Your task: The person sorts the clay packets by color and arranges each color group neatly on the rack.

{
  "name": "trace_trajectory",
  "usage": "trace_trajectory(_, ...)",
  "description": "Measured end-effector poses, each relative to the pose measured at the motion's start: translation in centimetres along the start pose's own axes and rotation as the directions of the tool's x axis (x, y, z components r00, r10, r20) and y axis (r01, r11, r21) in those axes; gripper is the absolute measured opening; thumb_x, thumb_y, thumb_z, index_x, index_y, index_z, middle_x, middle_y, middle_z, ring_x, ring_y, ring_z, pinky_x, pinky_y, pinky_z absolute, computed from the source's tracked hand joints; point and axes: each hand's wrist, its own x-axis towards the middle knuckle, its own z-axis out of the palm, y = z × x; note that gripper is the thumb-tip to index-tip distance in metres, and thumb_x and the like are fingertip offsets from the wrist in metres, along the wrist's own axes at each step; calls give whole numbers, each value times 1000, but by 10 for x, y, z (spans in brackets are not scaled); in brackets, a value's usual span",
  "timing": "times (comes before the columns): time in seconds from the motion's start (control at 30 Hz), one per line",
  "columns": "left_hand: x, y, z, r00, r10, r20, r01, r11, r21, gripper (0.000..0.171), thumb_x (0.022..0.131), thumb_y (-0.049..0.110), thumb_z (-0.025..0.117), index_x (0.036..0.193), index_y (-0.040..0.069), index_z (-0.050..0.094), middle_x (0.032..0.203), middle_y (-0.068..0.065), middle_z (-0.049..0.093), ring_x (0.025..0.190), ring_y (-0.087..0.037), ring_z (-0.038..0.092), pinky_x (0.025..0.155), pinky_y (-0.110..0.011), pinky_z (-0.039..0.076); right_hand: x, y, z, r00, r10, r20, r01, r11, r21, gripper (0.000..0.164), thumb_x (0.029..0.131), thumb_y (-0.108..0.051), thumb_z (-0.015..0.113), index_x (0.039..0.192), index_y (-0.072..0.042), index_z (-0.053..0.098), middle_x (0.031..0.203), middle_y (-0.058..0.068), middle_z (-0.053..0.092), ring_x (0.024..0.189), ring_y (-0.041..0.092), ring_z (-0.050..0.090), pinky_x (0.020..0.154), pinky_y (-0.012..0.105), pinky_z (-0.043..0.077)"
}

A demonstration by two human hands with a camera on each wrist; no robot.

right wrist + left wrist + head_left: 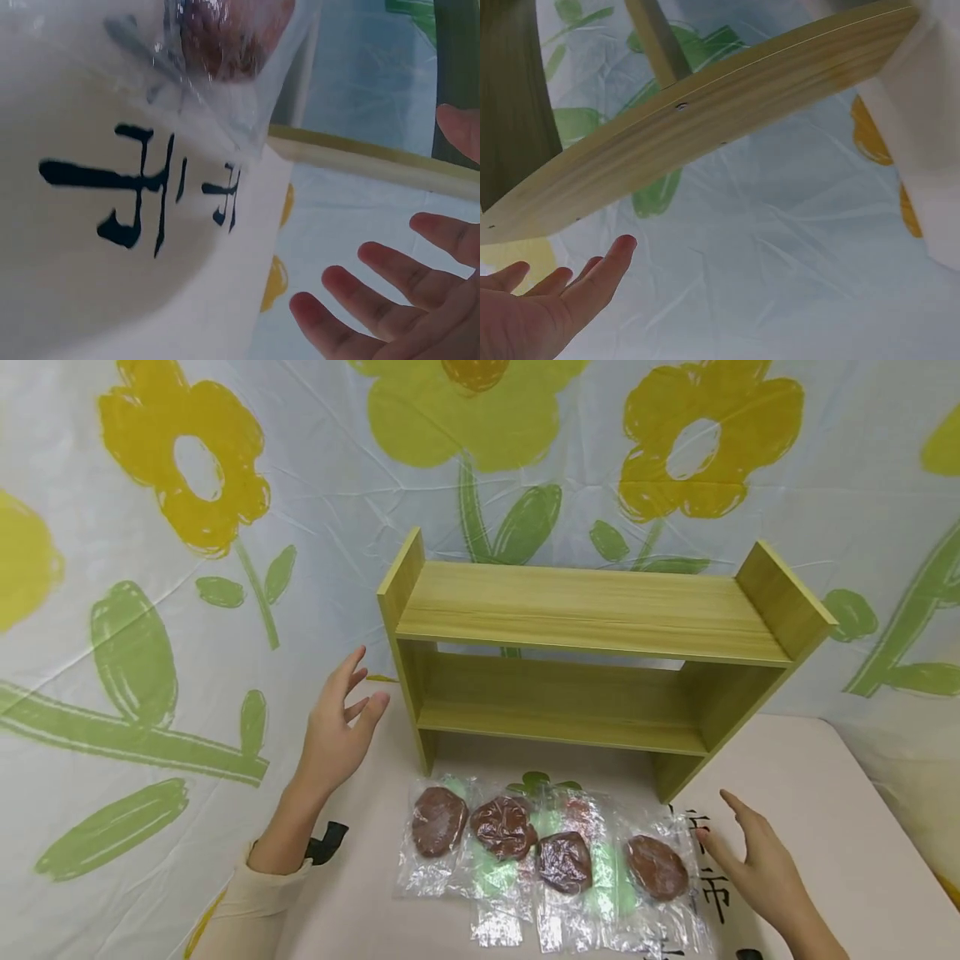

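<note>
A small two-tier wooden shelf [592,606] stands on the table with its shelves bare. In front of it lie several clear plastic bags, each with a dark reddish-brown, flattened lump inside; one lump [438,821] is at the left end and another [657,867] at the right end. My left hand [337,735] is raised beside the shelf's left side panel, fingers apart and holding nothing. On the other side, my right hand [761,868] hovers near the rightmost bag [225,45], its fingers spread and apart from the bag in the right wrist view.
The pale table [795,760] has black printed characters [716,893] near my right hand. Behind the shelf hangs a white cloth [330,527] with yellow flowers and green leaves, which also runs along the left side.
</note>
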Motion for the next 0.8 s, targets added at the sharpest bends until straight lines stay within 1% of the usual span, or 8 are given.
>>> trace_trajectory(0.2,22,16,-1,1000,2,-6,-2,1000,-21,65,102,27,60,159,24,28,159,6,31,137,-21,42,95,-47,49,-3,-1,1,992,83,93,-91,993,81,74,100,-29,64,152,7,25,143,39,38,117,60,46,82,68,46)
trace_trajectory(0.37,36,43,-1,1000,-5,-5,5,999,-43,65,103,30,57,159,13,27,160,-2,31,137,-27,42,95,-54,47,-7,1,0,958,183,220,-220,962,161,76,104,-36,57,156,2,17,145,38,35,121,59,45,81,64,48)
trace_trajectory(0.4,37,50,-1,1000,-4,-6,4,999,-50,66,103,31,56,159,11,27,159,-4,32,137,-28,43,95,-55,47,-7,1,0,951,194,240,-243,951,193,75,104,-36,56,156,2,17,145,38,35,122,58,46,82,60,51)
trace_trajectory(0.5,45,52,1,1000,2,-14,-3,998,-67,65,103,36,57,159,17,29,158,0,34,135,-25,46,93,-53,49,-9,2,2,935,213,284,-297,907,299,71,105,-32,54,155,3,18,145,39,35,121,53,49,81,47,55)
trace_trajectory(0.57,51,45,2,1000,7,-19,-9,998,-64,65,102,41,57,158,25,29,157,4,34,134,-23,47,93,-51,49,-10,4,3,922,223,316,-337,866,370,69,106,-30,53,155,3,18,145,39,33,117,35,57,79,39,56)
trace_trajectory(0.7,62,39,4,1000,7,-12,-8,998,-56,64,101,47,57,157,33,29,156,5,34,133,-25,48,94,-47,49,-12,8,5,895,229,383,-403,783,474,63,108,-25,49,155,2,16,146,39,31,108,8,59,82,38,55)
trace_trajectory(0.73,65,40,4,1000,6,-8,-6,998,-56,64,100,48,56,157,34,29,156,5,34,133,-26,48,94,-47,50,-13,9,5,886,236,400,-423,765,485,63,108,-25,48,155,2,15,146,38,31,106,6,59,83,37,55)
trace_trajectory(0.8,71,40,6,1000,4,0,-4,998,-61,64,100,46,57,157,33,30,155,3,37,132,-28,48,92,-47,51,-13,10,4,861,250,443,-465,740,486,63,109,-26,47,156,2,13,147,38,30,112,19,60,85,39,54)
